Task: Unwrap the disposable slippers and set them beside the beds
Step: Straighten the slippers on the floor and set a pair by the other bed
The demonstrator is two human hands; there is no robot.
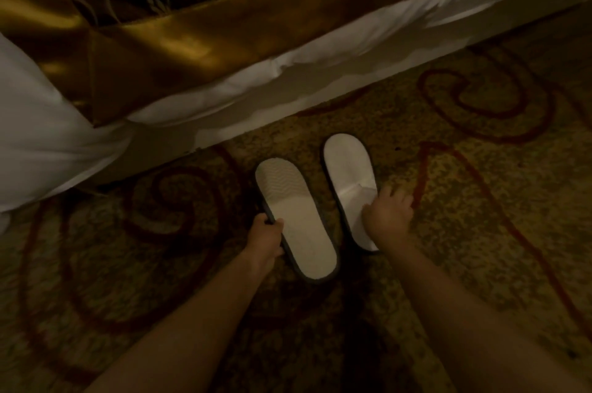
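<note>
Both bare forearms reach in from the bottom edge toward the middle of the view, the left from about 7 o'clock and the right from about 5 o'clock. The left hand is turned knuckles-up, its fingers curled over the dark sole edge of the left slipper at that slipper's 8 o'clock side, clamped on the rim. The right hand lies palm-down on the right slipper, fingers spread across the edge of the toe cover and the insole; whether it presses flat or pinches the fabric cannot be told, since the palm hides the contact. Both white slippers lie unwrapped on the patterned carpet, side by side and just apart, toes pointing toward 11 o'clock at the bed, close to its white skirt. The left slipper shows a ribbed toe cover and a smooth insole; the right one's heel is partly covered by the hand and wrist. At 12 o'clock a gold and dark floral bed runner hangs over the white bedding, cut off by the top edge. A white fold of bedding at 9 o'clock runs out of view to the left. The light is dim, so the carpet's red scrolls blur toward the bottom, and both elbows fall outside the view.
</note>
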